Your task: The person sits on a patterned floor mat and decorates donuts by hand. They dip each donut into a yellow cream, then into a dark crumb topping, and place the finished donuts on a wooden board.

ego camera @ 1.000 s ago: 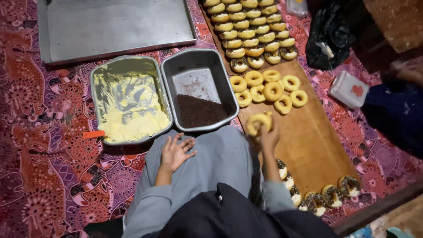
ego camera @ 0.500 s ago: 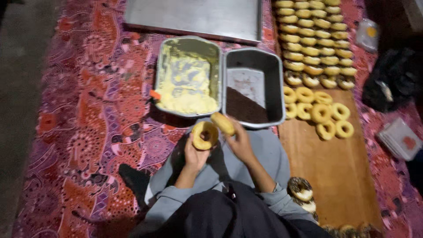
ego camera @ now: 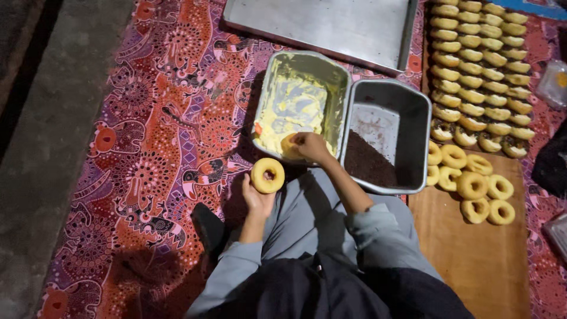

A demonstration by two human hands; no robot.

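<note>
We note left hand (ego camera: 257,198) fingers clamped on ring doughnut (ego camera: 267,175), just left of cream tin (ego camera: 301,106) | right hand (ego camera: 311,146) fingers pinched on doughnut half (ego camera: 289,145), inside cream tin's near edge | sprinkle tin (ego camera: 387,134) touching cream tin's right

Dull, smeared metal tins (ego camera: 387,133), a smooth matt steel tray (ego camera: 325,26), a bare wooden board (ego camera: 472,254), patterned woven cloth (ego camera: 159,118), matt doughnuts (ego camera: 267,175).
</note>
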